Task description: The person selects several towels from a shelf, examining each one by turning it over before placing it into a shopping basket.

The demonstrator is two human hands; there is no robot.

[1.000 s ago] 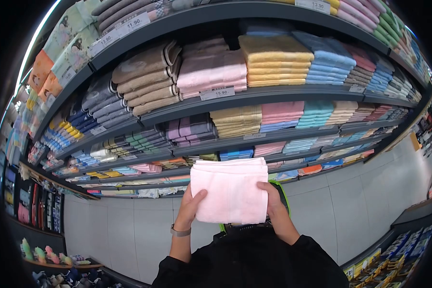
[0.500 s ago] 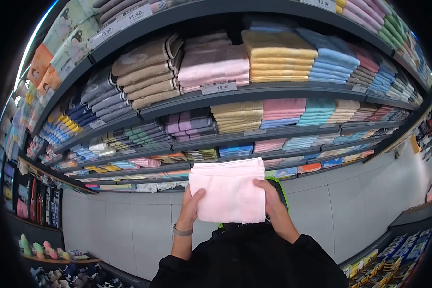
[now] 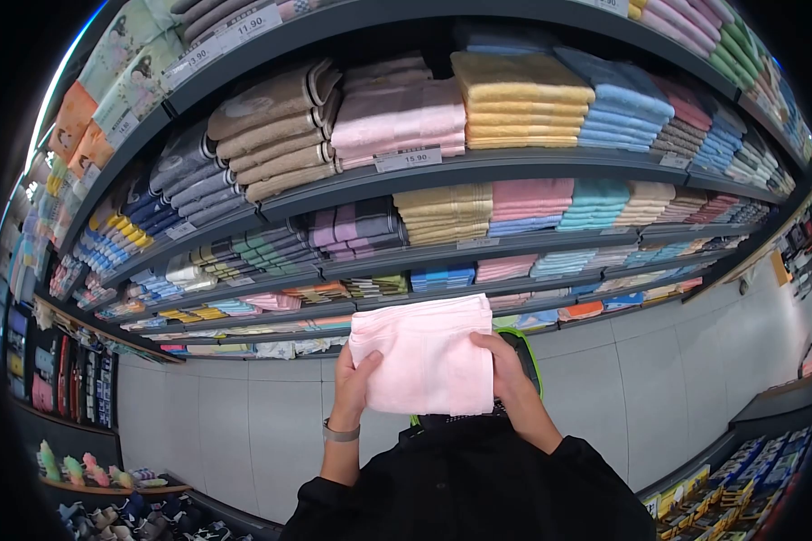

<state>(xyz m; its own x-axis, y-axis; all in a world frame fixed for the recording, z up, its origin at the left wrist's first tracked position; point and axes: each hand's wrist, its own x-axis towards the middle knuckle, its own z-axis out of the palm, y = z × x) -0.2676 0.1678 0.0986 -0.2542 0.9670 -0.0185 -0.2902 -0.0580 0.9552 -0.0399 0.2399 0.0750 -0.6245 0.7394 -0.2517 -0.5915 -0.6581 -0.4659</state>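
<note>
A folded pale pink towel (image 3: 429,365) is held up in front of my body, between both hands. My left hand (image 3: 354,379) grips its left edge, thumb on the front face and fingers hidden behind. On the right edge, my right hand (image 3: 507,365) clasps it the same way, thumb on top. Behind and below the towel, a black basket with a bright green rim (image 3: 534,365) shows in part. On the shelf ahead sits a stack of similar pink towels (image 3: 401,117), between brown towels (image 3: 280,126) and yellow towels (image 3: 521,99).
Curved shelves (image 3: 505,167) full of folded towels span the view ahead, with a price tag (image 3: 408,159) on one edge. Grey tiled floor (image 3: 595,388) lies below. Display racks stand at lower left and lower right (image 3: 740,478).
Both hands and the towel have shifted slightly left and up. The towel tilts a little more, and both hands keep their grip.
</note>
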